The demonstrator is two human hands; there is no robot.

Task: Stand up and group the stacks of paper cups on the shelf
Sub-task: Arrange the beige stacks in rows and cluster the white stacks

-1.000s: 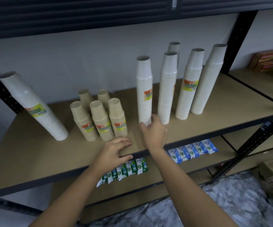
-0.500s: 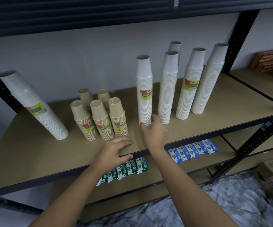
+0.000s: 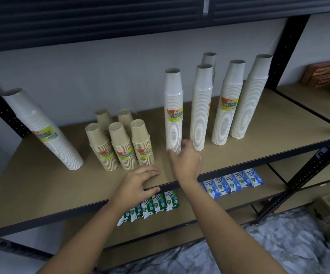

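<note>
Head camera: a tall white stack of paper cups (image 3: 173,115) is gripped only at its foot, so a quick slide along the shelf (image 3: 259,139) would likely tip its top into the neighbouring white stack (image 3: 200,111) just to the right, or toward the short brown stacks (image 3: 120,147) to the left. The right hand (image 3: 185,161) wraps the stack's base, thumb on the left side and fingers (image 3: 186,144) curled round the right. The cups rise upright above them from the board's near middle. The left hand (image 3: 138,182) holds nothing, resting relaxed on the shelf's near edge. At the far left a lone white stack (image 3: 47,131) appears tilted, well apart.
</note>
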